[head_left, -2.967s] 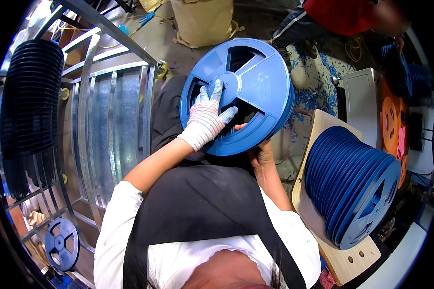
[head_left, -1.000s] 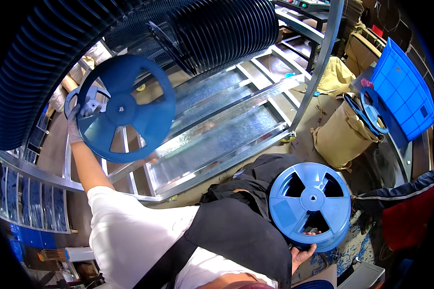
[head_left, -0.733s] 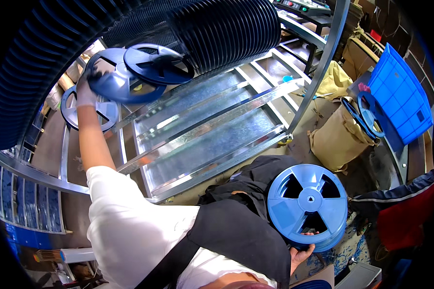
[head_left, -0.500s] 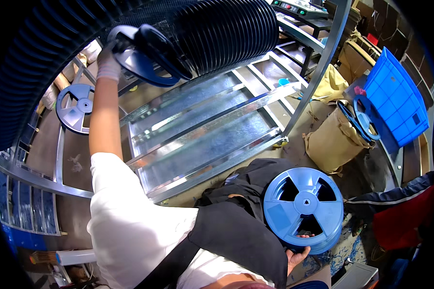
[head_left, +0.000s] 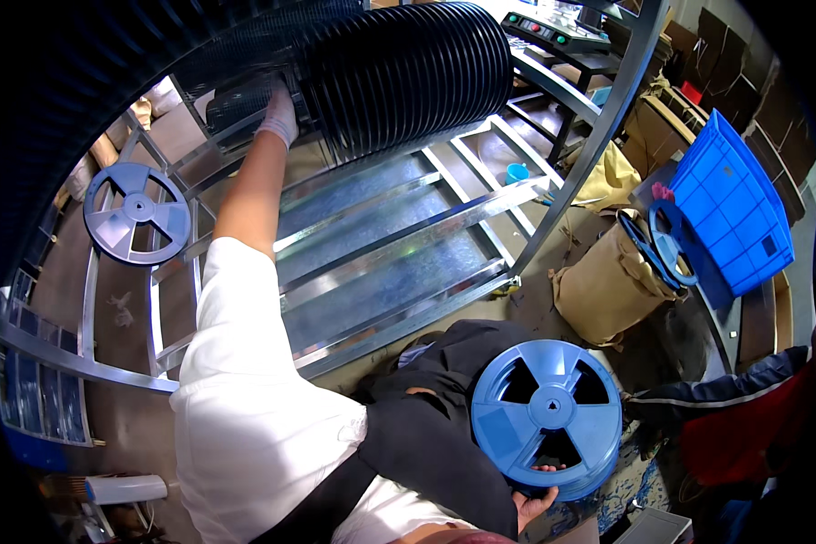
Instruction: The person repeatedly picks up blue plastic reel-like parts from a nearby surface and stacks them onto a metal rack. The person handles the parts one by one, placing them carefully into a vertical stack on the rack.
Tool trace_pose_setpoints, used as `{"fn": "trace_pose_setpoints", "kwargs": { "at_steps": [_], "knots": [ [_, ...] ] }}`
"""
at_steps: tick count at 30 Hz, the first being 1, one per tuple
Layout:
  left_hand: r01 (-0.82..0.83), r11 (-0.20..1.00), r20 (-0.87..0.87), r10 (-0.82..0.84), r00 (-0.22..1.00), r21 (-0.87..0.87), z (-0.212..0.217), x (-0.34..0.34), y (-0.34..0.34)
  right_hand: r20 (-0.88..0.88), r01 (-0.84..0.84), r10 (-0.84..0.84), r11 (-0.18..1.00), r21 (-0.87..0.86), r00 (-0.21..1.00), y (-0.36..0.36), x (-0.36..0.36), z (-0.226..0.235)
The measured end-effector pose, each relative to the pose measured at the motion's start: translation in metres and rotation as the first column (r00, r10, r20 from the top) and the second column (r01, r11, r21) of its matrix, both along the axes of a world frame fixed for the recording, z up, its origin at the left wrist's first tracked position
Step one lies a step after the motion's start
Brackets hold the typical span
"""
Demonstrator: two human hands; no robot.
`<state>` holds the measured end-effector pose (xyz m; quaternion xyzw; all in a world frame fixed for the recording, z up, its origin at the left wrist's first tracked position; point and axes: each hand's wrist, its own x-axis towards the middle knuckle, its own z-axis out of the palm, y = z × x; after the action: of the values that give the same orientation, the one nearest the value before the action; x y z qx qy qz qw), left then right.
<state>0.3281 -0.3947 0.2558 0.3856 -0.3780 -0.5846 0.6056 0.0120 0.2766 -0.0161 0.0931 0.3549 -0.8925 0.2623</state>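
My left hand (head_left: pixel 280 116), in a white glove, reaches up to the left end of a row of black reels (head_left: pixel 408 82). Its fingers are lost in the dark there, so their grip does not show. Low on the right, my bare right hand (head_left: pixel 537 508) is closed on the near edge of a stack of blue plastic reels (head_left: pixel 506 426). The thumb lies on the outside, while fingertips show through an opening of the top reel. Another reel (head_left: pixel 118 226), blue-grey, sits against the metal frame on the left.
Metal rails (head_left: pixel 399 243) run below the black row. To the right stand a brown paper sack (head_left: pixel 601 288) with blue reels on top and a blue crate (head_left: pixel 733 204). A control box with buttons (head_left: pixel 553 34) is at the back. A dark sleeve (head_left: pixel 725 381) shows at the right.
My left hand has moved right, to the end of the black row; the dark reels it held are no longer distinct in it. The blue stack remains in my right hand. The view has shifted slightly.
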Motion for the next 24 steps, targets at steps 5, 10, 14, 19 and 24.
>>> {"fn": "trace_pose_setpoints", "kwargs": {
  "at_steps": [5, 10, 14, 19, 24],
  "knots": [
    [0.175, 0.98, -0.142, -0.161, 0.977, 0.094, -0.089, 0.004, -0.072, -0.012, 0.032, -0.032, 0.999, 0.012, 0.999, -0.001, 0.002, 0.004],
    [0.834, 0.34, -0.9, -0.171, -0.4, -0.435, -0.139, 0.08, -0.154, 0.025, -0.008, 0.008, 1.0, -0.014, 1.0, -0.001, -0.003, -0.002],
    [0.876, 0.261, -0.898, -0.293, -0.329, -0.406, -0.142, 0.077, -0.147, 0.027, 0.018, -0.018, 1.0, 0.014, 0.999, -0.003, -0.001, 0.006],
    [0.406, 0.905, -0.313, -0.352, 0.882, 0.129, -0.107, 0.02, -0.094, 0.029, 0.083, -0.085, 0.995, 0.051, 0.996, 0.0, 0.001, 0.007],
    [0.119, 0.992, -0.029, -0.118, 0.993, 0.043, -0.082, 0.021, -0.071, 0.021, 0.02, -0.021, 1.0, 0.021, 1.0, -0.002, -0.001, 0.003]
  ]
}}
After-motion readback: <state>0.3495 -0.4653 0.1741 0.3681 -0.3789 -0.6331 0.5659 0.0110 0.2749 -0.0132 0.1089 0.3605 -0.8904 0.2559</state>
